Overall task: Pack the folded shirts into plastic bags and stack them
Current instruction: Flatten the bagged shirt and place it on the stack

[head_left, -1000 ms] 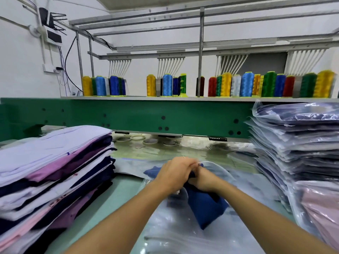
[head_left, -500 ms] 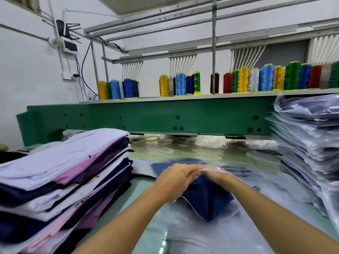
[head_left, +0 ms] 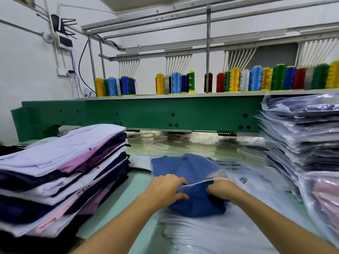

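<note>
A folded blue shirt point(head_left: 199, 206) lies in the middle of the table, its far half inside a clear plastic bag point(head_left: 219, 174) and its near end sticking out. My left hand point(head_left: 164, 189) grips the bag's open edge at the shirt's left side. At the shirt's right side, my right hand point(head_left: 222, 189) is tucked under the bag's mouth and holds the shirt. A stack of unbagged folded shirts point(head_left: 64, 162) in white, pink, purple and navy stands at the left. At the right rises a tall stack of bagged shirts point(head_left: 302, 134).
A pile of flat empty bags point(head_left: 211, 233) lies under the shirt, near the front. A green machine beam point(head_left: 146, 114) crosses behind the table, with several thread spools point(head_left: 255, 79) on its shelf. A bagged pink shirt point(head_left: 324, 204) sits at the lower right.
The shirt has gone further into the bag, and the bag now lies flatter over its far half. Both hands have drawn back toward me, to the bag's mouth.
</note>
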A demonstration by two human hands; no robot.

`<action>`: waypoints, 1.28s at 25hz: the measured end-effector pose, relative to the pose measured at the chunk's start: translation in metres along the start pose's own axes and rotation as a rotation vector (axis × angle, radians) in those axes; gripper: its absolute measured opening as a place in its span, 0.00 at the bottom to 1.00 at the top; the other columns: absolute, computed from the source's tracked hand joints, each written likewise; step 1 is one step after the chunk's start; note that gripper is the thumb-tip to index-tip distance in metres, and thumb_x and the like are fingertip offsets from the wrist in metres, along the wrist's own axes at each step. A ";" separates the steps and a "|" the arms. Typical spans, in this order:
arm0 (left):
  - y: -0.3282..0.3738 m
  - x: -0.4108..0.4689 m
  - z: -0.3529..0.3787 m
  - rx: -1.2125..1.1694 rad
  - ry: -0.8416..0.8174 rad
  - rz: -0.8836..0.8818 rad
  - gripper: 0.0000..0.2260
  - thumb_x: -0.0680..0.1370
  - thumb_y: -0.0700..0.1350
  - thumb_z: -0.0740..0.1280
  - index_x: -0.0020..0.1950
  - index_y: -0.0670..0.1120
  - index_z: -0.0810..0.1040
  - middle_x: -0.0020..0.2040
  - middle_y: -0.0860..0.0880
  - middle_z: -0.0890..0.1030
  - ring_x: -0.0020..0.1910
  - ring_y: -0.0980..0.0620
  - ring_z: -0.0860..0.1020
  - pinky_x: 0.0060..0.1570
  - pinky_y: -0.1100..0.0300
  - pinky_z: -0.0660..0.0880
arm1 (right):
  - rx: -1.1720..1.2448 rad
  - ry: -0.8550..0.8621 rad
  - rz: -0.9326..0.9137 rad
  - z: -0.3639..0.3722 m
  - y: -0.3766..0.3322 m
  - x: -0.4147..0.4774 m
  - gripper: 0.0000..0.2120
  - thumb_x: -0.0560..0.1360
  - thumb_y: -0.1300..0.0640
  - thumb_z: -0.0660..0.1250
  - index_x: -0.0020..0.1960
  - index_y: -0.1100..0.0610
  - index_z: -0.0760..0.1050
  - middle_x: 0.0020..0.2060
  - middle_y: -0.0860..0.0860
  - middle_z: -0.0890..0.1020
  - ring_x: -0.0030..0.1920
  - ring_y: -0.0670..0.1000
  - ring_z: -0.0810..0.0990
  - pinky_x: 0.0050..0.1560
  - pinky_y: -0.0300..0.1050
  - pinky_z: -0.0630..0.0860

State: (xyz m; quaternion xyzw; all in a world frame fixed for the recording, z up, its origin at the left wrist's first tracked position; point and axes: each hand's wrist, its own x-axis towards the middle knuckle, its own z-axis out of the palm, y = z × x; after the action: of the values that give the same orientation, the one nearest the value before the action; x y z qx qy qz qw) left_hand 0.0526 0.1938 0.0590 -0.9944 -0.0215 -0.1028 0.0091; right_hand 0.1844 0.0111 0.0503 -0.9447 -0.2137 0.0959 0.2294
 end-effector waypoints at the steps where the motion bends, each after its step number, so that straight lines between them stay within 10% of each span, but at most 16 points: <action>1: 0.001 -0.002 0.001 0.005 -0.008 -0.003 0.22 0.77 0.67 0.65 0.66 0.58 0.74 0.57 0.51 0.79 0.58 0.47 0.78 0.49 0.53 0.74 | 0.137 0.042 0.037 0.003 0.002 -0.002 0.04 0.74 0.62 0.62 0.40 0.56 0.71 0.38 0.56 0.78 0.35 0.52 0.76 0.31 0.39 0.71; 7: 0.004 -0.013 0.003 0.053 -0.067 0.062 0.24 0.74 0.67 0.69 0.63 0.54 0.72 0.54 0.49 0.78 0.54 0.44 0.77 0.47 0.50 0.74 | 0.390 0.161 0.020 0.003 0.004 -0.007 0.11 0.76 0.63 0.64 0.56 0.55 0.79 0.52 0.55 0.82 0.54 0.56 0.80 0.58 0.49 0.76; 11: 0.003 -0.016 0.005 0.081 -0.046 0.055 0.21 0.77 0.65 0.66 0.63 0.52 0.73 0.54 0.48 0.78 0.54 0.43 0.78 0.45 0.52 0.72 | -0.170 -0.008 -0.092 0.003 0.010 -0.021 0.13 0.76 0.52 0.65 0.58 0.54 0.79 0.55 0.54 0.82 0.54 0.55 0.80 0.52 0.45 0.76; 16: 0.012 -0.027 0.012 0.009 -0.090 0.130 0.29 0.67 0.79 0.59 0.47 0.55 0.65 0.42 0.57 0.71 0.42 0.50 0.72 0.40 0.53 0.63 | -0.436 0.197 -0.087 -0.002 0.029 -0.045 0.13 0.77 0.49 0.67 0.57 0.55 0.76 0.55 0.53 0.80 0.53 0.55 0.80 0.44 0.44 0.73; 23: 0.012 -0.027 0.004 0.018 -0.048 0.148 0.11 0.81 0.55 0.65 0.47 0.51 0.67 0.49 0.48 0.79 0.50 0.44 0.77 0.42 0.52 0.68 | -0.658 0.405 -0.274 -0.012 0.061 -0.082 0.22 0.74 0.43 0.67 0.63 0.49 0.67 0.56 0.47 0.74 0.54 0.53 0.77 0.35 0.44 0.67; 28: 0.010 -0.030 0.001 -0.037 -0.003 0.071 0.09 0.82 0.52 0.65 0.49 0.48 0.68 0.50 0.44 0.79 0.51 0.41 0.76 0.47 0.48 0.74 | -0.576 0.443 -0.451 -0.016 0.077 -0.072 0.50 0.63 0.28 0.66 0.80 0.41 0.50 0.74 0.49 0.64 0.72 0.55 0.66 0.66 0.53 0.66; 32: 0.002 -0.034 0.000 -0.017 -0.001 0.046 0.10 0.82 0.52 0.64 0.49 0.48 0.67 0.49 0.45 0.78 0.50 0.41 0.75 0.48 0.47 0.74 | -0.409 0.334 -0.548 -0.019 0.081 -0.056 0.46 0.67 0.32 0.69 0.75 0.37 0.45 0.65 0.43 0.77 0.61 0.50 0.77 0.67 0.44 0.64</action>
State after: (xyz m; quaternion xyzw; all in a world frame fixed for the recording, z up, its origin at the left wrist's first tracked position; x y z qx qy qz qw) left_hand 0.0197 0.1908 0.0521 -0.9948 0.0021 -0.1022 0.0027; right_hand 0.1693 -0.0861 0.0331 -0.8815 -0.4327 -0.1690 0.0847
